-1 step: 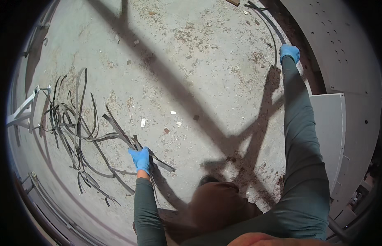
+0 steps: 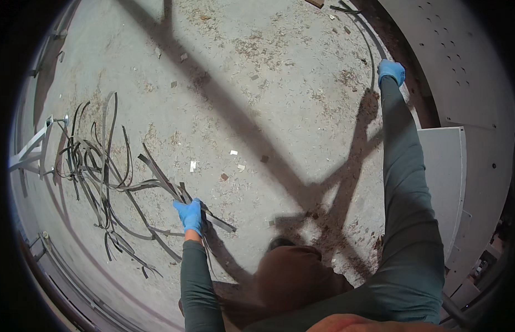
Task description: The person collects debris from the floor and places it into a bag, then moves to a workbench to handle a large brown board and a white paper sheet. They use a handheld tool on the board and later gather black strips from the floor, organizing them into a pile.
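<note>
My left hand (image 2: 189, 214), in a blue glove, is closed around a bundle of long, flat, dark strips (image 2: 160, 176). Their short ends stick out to the right of the fist, and the rest trails left into a loose tangle (image 2: 105, 166) on the floor. With the arm stretched far forward at the upper right, my gloved right hand (image 2: 391, 72) is closed on another long, flat, dark strip (image 2: 369, 34). This strip curves away from the fist toward the far floor. The fingertips of both hands are mostly hidden.
Shavings and small scraps litter the concrete floor (image 2: 241, 110). A pale metal panel (image 2: 443, 166) and a larger perforated panel (image 2: 451, 66) stand along the right. At the left is a white metal bracket (image 2: 31, 148). My brown-clad knee (image 2: 296, 276) shows at the bottom.
</note>
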The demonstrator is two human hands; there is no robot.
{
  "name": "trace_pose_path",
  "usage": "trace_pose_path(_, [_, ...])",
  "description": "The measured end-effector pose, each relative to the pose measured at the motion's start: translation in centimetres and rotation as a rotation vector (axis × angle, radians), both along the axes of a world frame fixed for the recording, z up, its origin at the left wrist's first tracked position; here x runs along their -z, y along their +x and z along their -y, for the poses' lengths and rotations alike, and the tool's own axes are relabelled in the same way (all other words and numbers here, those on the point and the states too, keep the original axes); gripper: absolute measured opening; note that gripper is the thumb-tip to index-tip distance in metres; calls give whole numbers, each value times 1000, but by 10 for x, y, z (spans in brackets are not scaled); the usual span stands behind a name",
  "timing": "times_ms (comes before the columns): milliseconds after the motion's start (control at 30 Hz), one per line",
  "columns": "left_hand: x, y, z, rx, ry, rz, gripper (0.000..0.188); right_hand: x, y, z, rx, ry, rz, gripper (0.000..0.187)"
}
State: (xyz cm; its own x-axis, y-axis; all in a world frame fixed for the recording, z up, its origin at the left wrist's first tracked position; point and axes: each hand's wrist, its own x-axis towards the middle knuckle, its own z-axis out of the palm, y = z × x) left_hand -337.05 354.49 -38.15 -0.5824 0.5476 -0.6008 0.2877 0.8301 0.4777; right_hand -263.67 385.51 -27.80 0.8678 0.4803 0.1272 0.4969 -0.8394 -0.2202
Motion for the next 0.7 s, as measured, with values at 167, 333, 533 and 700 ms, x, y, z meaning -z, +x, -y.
trace_pose_path(167, [9,-5,4,9,20,27,95,23,30,-7,244,438,-448,35])
trace_pose_path(333, [7,-8,4,-13,28,24,98,26,20,-21,144,66,-123,38])
trace_pose_path(533, [-27,10,-12,-53,-8,91,99,11,-30,-50,20,2,-87,38])
trace_pose_path(700, [-46,19,-21,-111,-57,177,97,12,-64,-50,-294,-110,-48,35])
